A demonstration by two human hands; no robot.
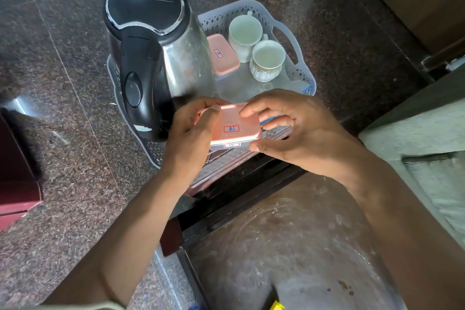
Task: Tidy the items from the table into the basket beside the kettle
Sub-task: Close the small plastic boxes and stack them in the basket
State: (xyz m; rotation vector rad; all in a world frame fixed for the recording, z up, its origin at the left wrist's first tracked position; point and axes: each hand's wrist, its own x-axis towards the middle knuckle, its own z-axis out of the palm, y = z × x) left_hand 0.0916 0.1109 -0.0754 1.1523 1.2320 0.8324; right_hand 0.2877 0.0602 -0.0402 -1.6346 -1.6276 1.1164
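Observation:
A small clear box with a pink lid (235, 128) and a red-framed label is held between my left hand (193, 128) and my right hand (297, 131), just above the near rim of the grey plastic basket (305, 80). The left hand grips its left side, and the right hand's thumb and fingers pinch its right end. Inside the basket sit a second pink-lidded box (222, 56) and two white cups (245, 33) (268, 59), upright. The steel kettle (156, 50) with black lid and handle stands at the basket's left end.
The basket rests on a small dark stand over a speckled granite floor (63, 133). A brown table surface (289, 246) lies below my arms. A grey cushioned seat (427, 133) is at the right and a maroon piece of furniture (15, 196) at the left edge.

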